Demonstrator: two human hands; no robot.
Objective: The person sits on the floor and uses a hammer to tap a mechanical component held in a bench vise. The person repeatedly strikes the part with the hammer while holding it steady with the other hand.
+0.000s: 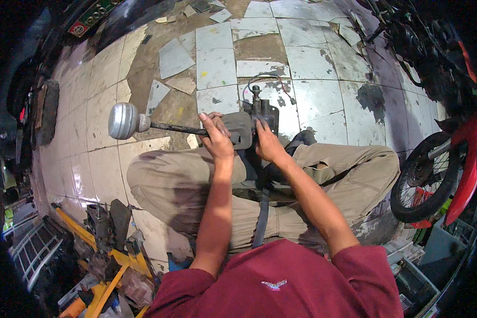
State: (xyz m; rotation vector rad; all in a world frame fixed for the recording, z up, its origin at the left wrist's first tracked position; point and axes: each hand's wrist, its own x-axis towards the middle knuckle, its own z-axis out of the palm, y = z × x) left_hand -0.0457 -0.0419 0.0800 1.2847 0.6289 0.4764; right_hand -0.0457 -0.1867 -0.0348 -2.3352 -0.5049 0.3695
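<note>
Between my bent legs I hold what looks like a gear shift lever. Its big silver knob point(123, 121) points to the left, at the end of a thin dark rod point(177, 128). The rod runs to a flat grey plate point(239, 127), joined to a dark metal block point(270, 117) with a bolt-like post on top. My left hand point(216, 135) is closed where the rod meets the plate, its thumb on top. My right hand point(268, 142) grips the near side of the block; its fingertips are partly hidden. A thin dark wire point(283, 85) curves beyond the block.
Broken tiles point(176, 57) lie on the floor ahead. A motorcycle wheel point(425, 177) with a red fender stands at the right. Scrap parts and yellow metal bars point(77, 228) are heaped at lower left, and grey crates point(416, 278) sit at lower right. Dark vehicles line both sides.
</note>
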